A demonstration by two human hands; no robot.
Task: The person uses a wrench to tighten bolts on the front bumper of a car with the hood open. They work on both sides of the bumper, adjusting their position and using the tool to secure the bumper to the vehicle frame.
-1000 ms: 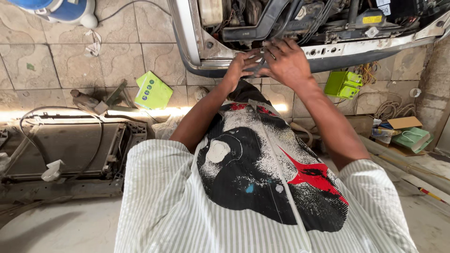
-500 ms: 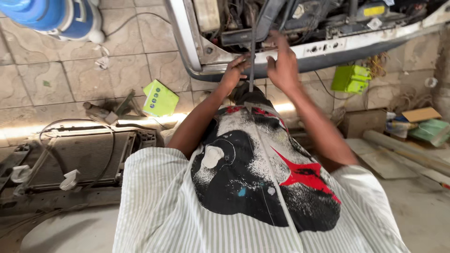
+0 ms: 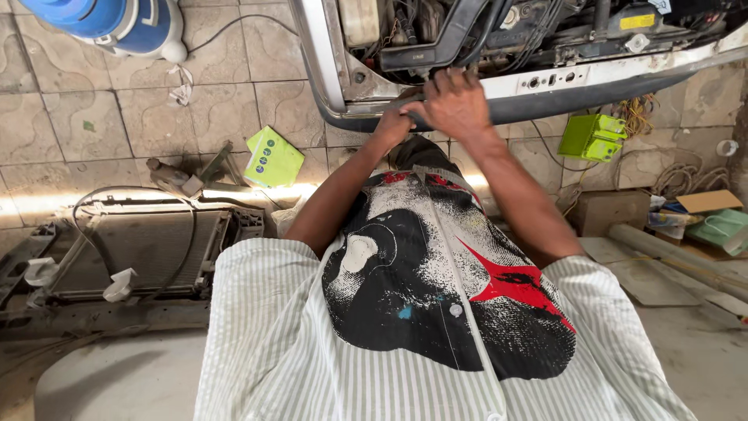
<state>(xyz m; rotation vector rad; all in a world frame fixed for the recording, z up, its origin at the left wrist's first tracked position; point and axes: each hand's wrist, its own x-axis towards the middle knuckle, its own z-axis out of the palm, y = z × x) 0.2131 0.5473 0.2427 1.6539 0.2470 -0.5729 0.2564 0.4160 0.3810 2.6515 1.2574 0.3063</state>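
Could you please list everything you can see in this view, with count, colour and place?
car front: one, silver frame with dark engine parts, top centre to right.
radiator panel: one, grey, on the floor at left.
flat box: one, yellow-green, on the tiles left of centre.
plastic case: one, bright green, on the floor at right.
container: one, blue and white, top left.
cardboard box: one, brown, at right.
pipe: one, grey, lying at right.
striped shirt: one, white-green with black and red print, bottom centre.
left hand: one, at the lower edge of the car front.
right hand: one, gripping the same edge.
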